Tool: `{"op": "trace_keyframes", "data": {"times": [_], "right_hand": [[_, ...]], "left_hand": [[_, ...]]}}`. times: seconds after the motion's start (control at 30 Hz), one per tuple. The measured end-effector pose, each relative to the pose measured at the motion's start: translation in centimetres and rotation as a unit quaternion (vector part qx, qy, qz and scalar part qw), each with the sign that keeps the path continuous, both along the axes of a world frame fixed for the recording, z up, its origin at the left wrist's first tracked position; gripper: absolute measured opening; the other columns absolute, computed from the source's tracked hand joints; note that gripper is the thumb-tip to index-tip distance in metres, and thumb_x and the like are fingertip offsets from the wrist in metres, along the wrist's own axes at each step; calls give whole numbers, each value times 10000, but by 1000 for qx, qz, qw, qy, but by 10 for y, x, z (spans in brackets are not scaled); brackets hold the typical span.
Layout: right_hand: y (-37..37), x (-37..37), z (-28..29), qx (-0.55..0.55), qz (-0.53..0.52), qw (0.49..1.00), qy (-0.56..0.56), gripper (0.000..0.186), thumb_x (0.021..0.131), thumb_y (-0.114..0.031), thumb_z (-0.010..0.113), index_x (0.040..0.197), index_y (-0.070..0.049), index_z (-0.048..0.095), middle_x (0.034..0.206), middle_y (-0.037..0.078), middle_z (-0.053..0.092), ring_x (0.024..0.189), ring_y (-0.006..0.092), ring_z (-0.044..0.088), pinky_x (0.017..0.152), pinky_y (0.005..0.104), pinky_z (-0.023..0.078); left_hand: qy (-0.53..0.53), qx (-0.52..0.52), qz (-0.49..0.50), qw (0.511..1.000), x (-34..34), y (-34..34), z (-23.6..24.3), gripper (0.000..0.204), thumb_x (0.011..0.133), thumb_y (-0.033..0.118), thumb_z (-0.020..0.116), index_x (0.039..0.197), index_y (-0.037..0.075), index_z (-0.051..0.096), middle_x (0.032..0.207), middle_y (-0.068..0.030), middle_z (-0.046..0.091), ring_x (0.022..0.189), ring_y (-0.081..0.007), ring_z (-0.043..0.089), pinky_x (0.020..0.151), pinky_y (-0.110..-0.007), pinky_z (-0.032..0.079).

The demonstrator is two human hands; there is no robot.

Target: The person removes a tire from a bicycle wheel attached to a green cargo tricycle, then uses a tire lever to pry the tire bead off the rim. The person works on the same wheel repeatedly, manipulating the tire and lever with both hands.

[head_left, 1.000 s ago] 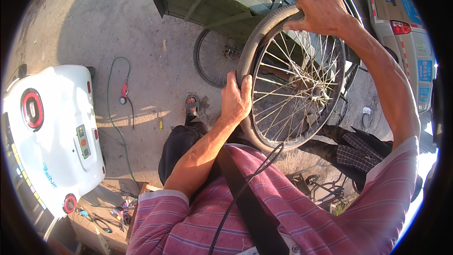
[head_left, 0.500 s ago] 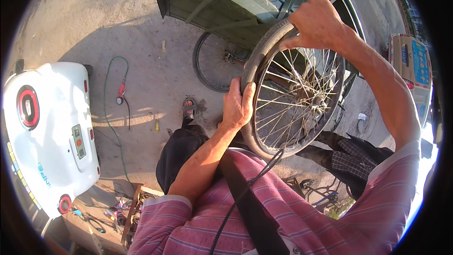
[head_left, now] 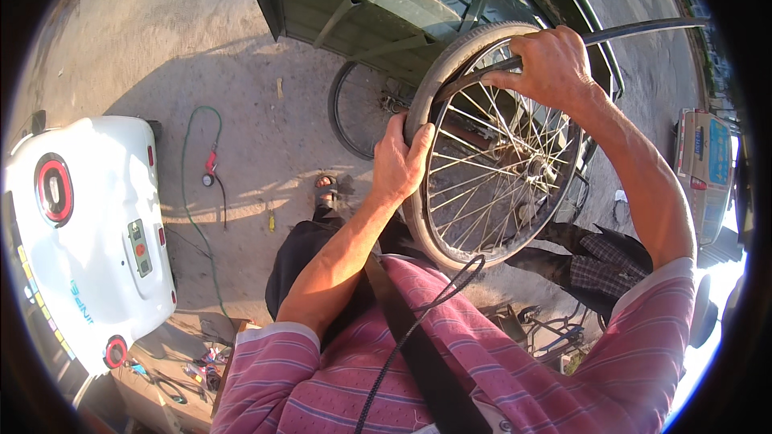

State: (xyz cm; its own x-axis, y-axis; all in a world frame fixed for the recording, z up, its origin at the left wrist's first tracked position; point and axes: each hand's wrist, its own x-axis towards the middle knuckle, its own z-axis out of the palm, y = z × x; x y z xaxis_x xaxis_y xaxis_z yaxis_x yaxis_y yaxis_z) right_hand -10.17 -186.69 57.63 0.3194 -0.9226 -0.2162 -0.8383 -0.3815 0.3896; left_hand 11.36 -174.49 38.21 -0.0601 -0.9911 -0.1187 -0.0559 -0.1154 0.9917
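A spoked bicycle wheel (head_left: pixel 537 167) with a worn grey tyre (head_left: pixel 426 104) is held up tilted in front of my body. My left hand (head_left: pixel 400 162) is closed around the tyre on its left side, thumb on the sidewall by the rim. At the top of the wheel, my right hand (head_left: pixel 555 64) grips a flat black inner tube (head_left: pixel 643 29). One stretch of it runs down along the gap between tyre and rim. Its other stretch sticks out past my hand to the right. The fingers of my right hand partly hide the tube and the rim.
A green metal cargo cart (head_left: pixel 314 12) stands just beyond the wheel. To the left are a white vehicle (head_left: pixel 100 233), a green air hose (head_left: pixel 186 185) with a red-handled gauge (head_left: pixel 211 167), and a yellow-handled tool (head_left: pixel 272 221). Dark plaid cloth (head_left: pixel 599 273) lies right of the wheel.
My right hand has moved down and slightly right with the inner tube. The tube's outer stretch has swung from pointing up to nearly level, and more shows by the rim.
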Motion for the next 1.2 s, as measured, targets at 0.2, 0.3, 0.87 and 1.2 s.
{"op": "trace_keyframes", "data": {"times": [0.2, 0.3, 0.87, 1.2], "right_hand": [[-11, -1, -3, 31, 13, 999, 8, 781, 832, -862, 710, 872, -90, 820, 714, 118, 740, 756, 330, 757, 775, 461, 571], [-23, 6, 2, 62, 25, 996, 54, 791, 844, -877, 683, 851, -99, 828, 700, 125, 729, 738, 324, 758, 743, 453, 580], [-74, 100, 7, 170, 196, 950, 175, 729, 741, -792, 802, 716, -63, 783, 631, 127, 694, 637, 355, 699, 647, 464, 539], [24, 11, -18, -43, 59, 995, -68, 651, 752, -724, 850, 788, -79, 774, 660, 86, 680, 718, 311, 705, 729, 460, 524]], "left_hand": [[-46, 23, 42, 998, -7, 42, -4, 475, 1102, 348, 684, 1312, -63, 569, 1022, -339, 725, 932, -539, 733, 777, -545, 593], [-57, -21, 43, 997, -3, 39, -13, 402, 1103, 318, 676, 1259, -38, 576, 939, -323, 726, 857, -544, 729, 708, -558, 581], [59, -8, 30, 998, 2, 14, -16, 375, 1109, 341, 672, 1225, -14, 653, 832, -222, 718, 723, -382, 728, 675, -452, 564], [78, -42, 35, 996, 2, -9, -19, 474, 1193, 408, 435, 1160, -9, 658, 896, -234, 709, 829, -423, 714, 761, -468, 554]]}}
